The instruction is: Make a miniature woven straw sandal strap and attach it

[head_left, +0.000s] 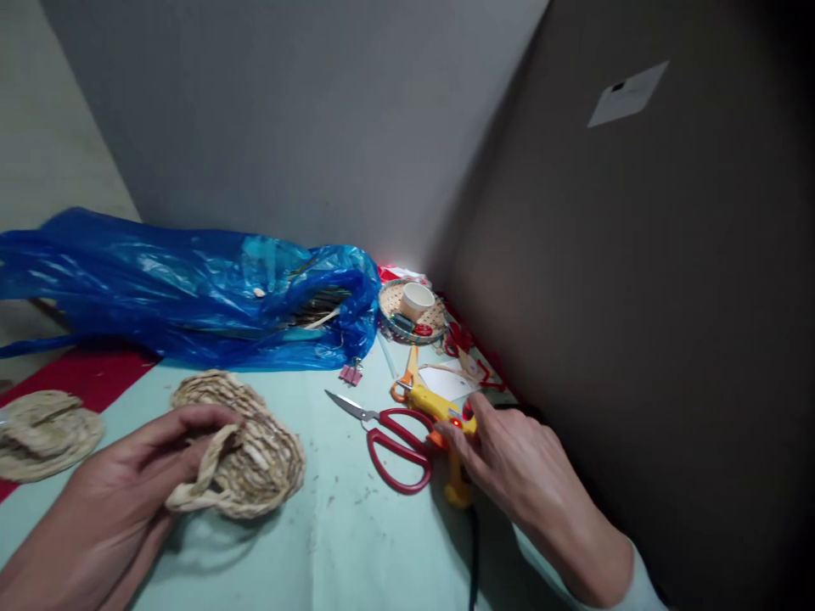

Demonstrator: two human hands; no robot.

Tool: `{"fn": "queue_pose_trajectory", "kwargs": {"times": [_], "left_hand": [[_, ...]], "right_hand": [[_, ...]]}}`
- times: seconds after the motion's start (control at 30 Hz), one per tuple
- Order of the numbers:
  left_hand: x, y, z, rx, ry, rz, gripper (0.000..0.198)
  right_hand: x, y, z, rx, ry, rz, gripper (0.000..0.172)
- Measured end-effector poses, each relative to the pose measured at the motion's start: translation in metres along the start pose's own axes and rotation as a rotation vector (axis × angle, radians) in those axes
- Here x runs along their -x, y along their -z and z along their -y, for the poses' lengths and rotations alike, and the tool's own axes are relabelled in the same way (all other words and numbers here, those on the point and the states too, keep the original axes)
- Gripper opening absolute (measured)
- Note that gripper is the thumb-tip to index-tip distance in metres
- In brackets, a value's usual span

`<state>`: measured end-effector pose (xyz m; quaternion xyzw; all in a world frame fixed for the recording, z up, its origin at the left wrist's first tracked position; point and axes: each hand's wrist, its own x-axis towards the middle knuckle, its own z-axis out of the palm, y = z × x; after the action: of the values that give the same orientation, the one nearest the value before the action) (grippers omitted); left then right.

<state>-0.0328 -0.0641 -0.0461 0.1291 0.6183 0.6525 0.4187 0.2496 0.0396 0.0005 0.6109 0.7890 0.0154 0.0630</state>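
Note:
My left hand (159,475) pinches a loop of cord on a woven straw piece (267,454), which is held a little above the pale green table cover at the left. At the right, my right hand (513,450) has its thumb and fingers closed on the yellow glue gun (439,403), near a small red light. The glue gun's nozzle end points to the back left, beside an orange stand. Red-handled scissors (401,450) lie just left of the gun, blades partly apart and pointing to the back left.
A blue plastic bag (191,288) with dark stalks inside lies along the back. Behind the glue gun, a small basket (390,297) holds a tape roll (418,299). Another woven piece (51,437) lies far left. A pink binder clip (351,373) sits mid-table. A dark cable runs toward the front.

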Motion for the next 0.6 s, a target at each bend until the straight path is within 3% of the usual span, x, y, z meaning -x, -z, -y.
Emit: {"fn": "queue_pose_trajectory", "kwargs": {"times": [0.1,0.27,0.47,0.6], "left_hand": [[0.003,-0.001,-0.003,-0.015,-0.068,0.065,0.049],[0.018,-0.006,-0.016,0.007,0.058,0.188,0.032],[0.027,-0.008,-0.023,0.046,0.072,0.218,0.034],[0.028,-0.01,-0.025,0.062,0.089,0.24,0.031]], "right_hand": [[0.003,-0.023,-0.003,-0.099,0.085,0.03,0.031],[-0.001,-0.042,-0.014,-0.364,0.141,0.004,0.038],[-0.003,-0.045,-0.01,-0.357,-0.064,0.038,0.026],[0.002,-0.05,-0.011,-0.447,-0.142,-0.013,0.028]]}}
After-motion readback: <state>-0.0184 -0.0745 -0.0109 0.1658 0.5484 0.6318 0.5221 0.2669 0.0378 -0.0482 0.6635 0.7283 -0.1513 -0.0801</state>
